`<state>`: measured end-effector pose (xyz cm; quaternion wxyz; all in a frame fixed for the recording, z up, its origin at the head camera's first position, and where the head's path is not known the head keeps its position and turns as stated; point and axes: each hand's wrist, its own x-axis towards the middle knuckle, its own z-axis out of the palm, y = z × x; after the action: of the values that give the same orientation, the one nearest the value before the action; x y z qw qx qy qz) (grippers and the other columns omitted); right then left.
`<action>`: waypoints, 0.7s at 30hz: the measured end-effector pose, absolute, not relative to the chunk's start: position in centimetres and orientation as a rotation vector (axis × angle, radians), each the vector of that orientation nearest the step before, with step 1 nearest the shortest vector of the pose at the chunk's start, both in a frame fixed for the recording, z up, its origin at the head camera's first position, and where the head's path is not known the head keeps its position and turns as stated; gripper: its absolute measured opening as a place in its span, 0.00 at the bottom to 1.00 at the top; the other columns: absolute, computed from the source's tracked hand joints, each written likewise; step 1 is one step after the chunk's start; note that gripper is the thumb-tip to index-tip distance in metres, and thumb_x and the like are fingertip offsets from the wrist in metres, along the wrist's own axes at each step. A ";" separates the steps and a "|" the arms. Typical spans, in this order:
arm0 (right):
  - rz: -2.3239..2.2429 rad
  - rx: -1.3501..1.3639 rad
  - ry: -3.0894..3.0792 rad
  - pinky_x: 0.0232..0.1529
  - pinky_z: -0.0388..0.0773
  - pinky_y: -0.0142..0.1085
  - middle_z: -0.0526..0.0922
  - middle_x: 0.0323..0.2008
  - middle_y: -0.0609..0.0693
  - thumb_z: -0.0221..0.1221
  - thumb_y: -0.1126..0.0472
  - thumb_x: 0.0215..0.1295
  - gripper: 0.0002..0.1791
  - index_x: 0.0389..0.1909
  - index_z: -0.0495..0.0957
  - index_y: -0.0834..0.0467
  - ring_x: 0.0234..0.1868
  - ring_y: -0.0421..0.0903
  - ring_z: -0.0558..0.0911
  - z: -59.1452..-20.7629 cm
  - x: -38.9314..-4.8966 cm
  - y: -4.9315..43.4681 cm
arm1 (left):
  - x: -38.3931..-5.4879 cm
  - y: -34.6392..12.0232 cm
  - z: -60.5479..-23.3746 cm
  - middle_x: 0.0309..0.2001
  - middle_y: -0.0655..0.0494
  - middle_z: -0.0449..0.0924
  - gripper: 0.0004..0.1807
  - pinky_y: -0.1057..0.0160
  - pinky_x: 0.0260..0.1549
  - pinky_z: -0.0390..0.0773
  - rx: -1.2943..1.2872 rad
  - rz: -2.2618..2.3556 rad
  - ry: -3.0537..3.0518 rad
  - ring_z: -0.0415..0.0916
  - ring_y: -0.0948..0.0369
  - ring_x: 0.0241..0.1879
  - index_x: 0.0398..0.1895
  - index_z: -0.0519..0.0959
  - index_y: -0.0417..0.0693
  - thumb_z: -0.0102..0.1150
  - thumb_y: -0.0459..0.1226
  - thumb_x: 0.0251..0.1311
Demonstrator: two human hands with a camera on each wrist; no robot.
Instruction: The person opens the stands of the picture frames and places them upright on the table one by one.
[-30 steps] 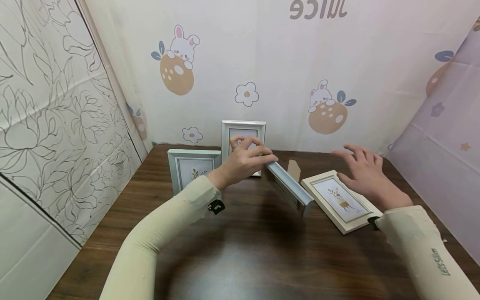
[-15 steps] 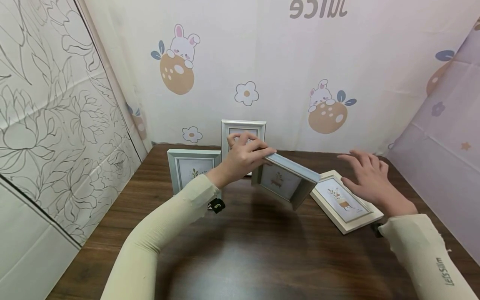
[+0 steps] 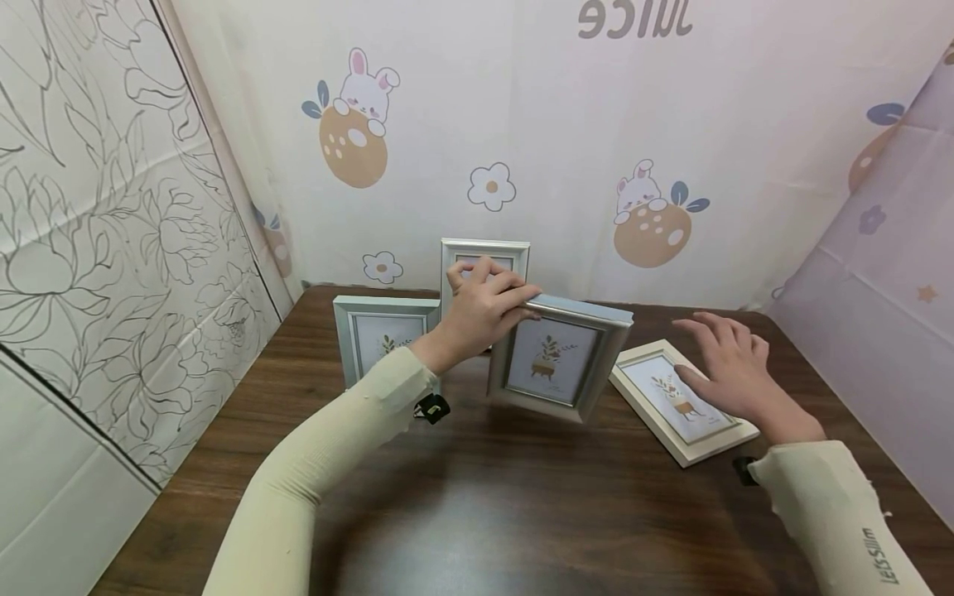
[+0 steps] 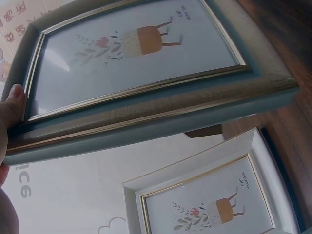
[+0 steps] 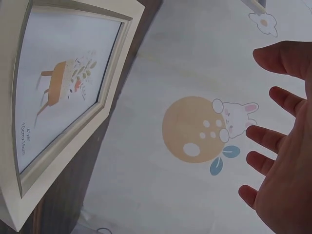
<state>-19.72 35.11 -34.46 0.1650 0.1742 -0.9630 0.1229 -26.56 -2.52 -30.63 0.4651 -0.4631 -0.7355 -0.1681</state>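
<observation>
My left hand [image 3: 480, 313] pinches the top left corner of a champagne-coloured picture frame [image 3: 555, 356]. Its plant print faces me, and the frame tilts a little, with its lower edge close over the table. In the left wrist view a thumb [image 4: 15, 100] presses on the front of that frame [image 4: 141, 105]. Off to the right, my right hand [image 3: 734, 368] hovers with spread fingers above the far side of a cream picture frame [image 3: 663, 422], which lies face up. The right wrist view has this hand [image 5: 287, 141] holding nothing, apart from the cream frame [image 5: 9, 97].
A pale green picture frame [image 3: 387, 305] stands upright at the back left. Beside it a white picture frame [image 3: 447, 273] stands near the wall curtain [image 3: 559, 124], partly covered by my left hand. The dark wooden table [image 3: 522, 497] extends toward me.
The champagne frame has turned from edge-on, face down, to facing me, its lower edge swinging down and toward me. My right hand has shifted slightly right and down.
</observation>
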 end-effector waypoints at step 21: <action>0.378 0.722 -2.665 0.52 0.50 0.66 0.60 0.67 0.64 0.53 0.49 0.74 0.27 0.66 0.65 0.60 0.66 0.66 0.56 -36.2 -18.8 28.7 | -26.6 -2.6 -30.8 0.41 0.57 0.84 0.12 0.39 0.52 0.50 -1.060 -0.472 -1.960 0.70 0.53 0.45 0.46 0.87 0.50 0.70 0.39 0.59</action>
<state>-18.76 28.66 -36.15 0.1766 0.2551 -0.9412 0.1335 -26.62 -2.58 -30.81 0.4187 -0.4228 -0.7814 -0.1881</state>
